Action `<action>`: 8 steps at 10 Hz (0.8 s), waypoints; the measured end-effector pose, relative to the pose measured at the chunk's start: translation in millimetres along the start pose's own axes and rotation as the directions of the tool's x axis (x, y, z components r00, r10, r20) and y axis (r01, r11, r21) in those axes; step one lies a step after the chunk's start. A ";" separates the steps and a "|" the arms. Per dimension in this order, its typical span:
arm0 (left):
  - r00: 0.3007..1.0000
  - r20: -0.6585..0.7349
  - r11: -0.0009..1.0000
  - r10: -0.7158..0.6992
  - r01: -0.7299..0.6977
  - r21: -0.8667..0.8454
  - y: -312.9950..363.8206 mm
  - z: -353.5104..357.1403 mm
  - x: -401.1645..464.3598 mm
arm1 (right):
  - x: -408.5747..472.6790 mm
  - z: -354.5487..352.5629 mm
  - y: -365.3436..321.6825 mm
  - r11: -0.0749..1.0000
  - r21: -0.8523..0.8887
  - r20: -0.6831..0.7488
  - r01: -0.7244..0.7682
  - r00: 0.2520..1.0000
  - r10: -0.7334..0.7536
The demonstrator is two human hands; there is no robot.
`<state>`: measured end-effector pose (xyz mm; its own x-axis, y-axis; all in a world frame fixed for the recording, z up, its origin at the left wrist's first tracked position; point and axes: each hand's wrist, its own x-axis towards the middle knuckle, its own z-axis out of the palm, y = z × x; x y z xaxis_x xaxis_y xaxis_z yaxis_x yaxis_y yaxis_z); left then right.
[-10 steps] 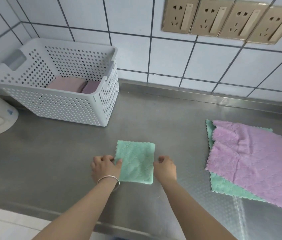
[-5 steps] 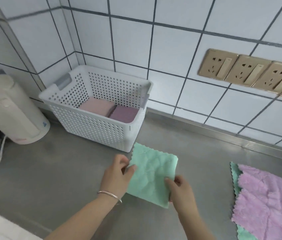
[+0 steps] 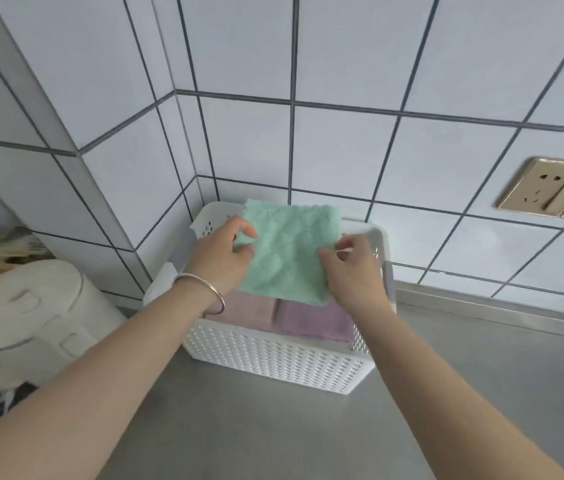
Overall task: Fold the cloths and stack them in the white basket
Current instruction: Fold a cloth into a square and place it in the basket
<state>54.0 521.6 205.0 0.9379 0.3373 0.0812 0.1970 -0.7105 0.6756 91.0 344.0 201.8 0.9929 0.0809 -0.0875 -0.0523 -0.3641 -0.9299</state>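
green folded cloth (image 3: 287,252) is pinched flat by both hands' fingers (image 3: 329,254) at frame centre, above the white basket (image 3: 273,362), likely for stacking.

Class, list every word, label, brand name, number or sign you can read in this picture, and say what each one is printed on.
None can be read.
The sockets show only slots and a switch, no lettering.
The white appliance has raised shapes on its lid, too blurred to tell if they are text.
The white basket and the green cloth carry no print.
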 end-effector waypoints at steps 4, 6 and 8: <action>0.832 0.407 0.826 -0.376 0.101 0.555 -102.5 47.6 88.6 | 94.0 106.7 48.0 0.829 -0.230 0.317 -0.510 0.766 0.560; 0.816 0.424 0.715 -0.393 -0.019 0.699 -110.4 67.4 106.5 | 115.9 124.5 80.3 0.808 -0.339 0.333 -0.482 0.742 0.582; 0.766 0.491 0.583 -0.415 -0.190 0.790 -120.8 76.6 105.7 | 125.6 137.2 95.1 0.794 -0.543 0.402 -0.273 0.746 0.531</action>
<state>151.2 595.7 75.8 0.7769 0.2500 -0.5779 0.1622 -0.9663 -0.2001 196.1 446.8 53.4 0.6700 0.2397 -0.7026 -0.2540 -0.8153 -0.5204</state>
